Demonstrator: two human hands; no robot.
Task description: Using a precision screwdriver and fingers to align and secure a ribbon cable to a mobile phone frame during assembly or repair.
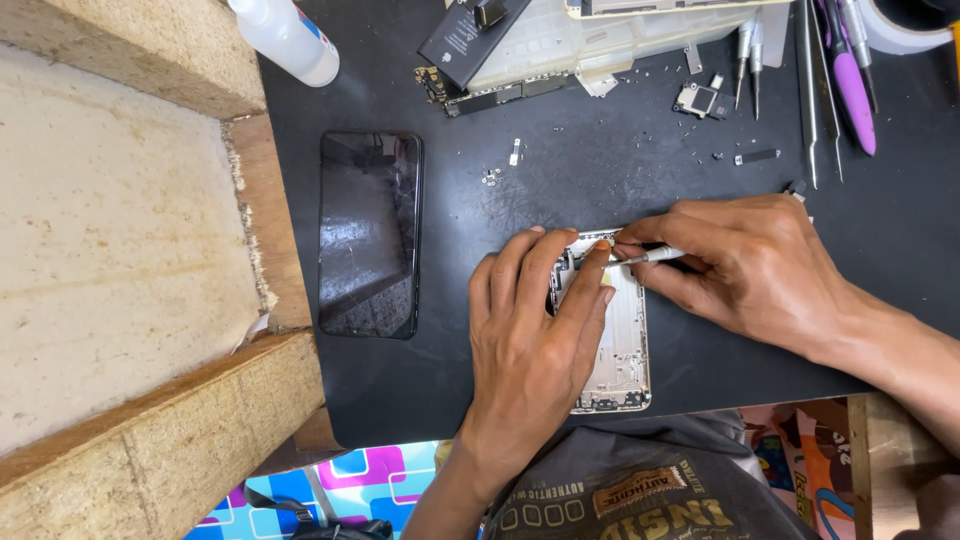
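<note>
Black rubber work mat (560,180) covered table, raw chipboard box wall (130,250) along left edge. Dark glass phone screen (370,235) lay flat left of centre. Silver metal phone housing (620,340), opened, lay near mat's front edge; judged light, thin, stiff, easily bent or scratched, best steadied by long side rims. Left hand (530,340) pressed flat on housing, fingers spread. Right hand (740,265) pinched shut on slim metal screwdriver (655,256), tip at housing's top corner. Loose tiny screws (490,177) scattered behind.
</note>
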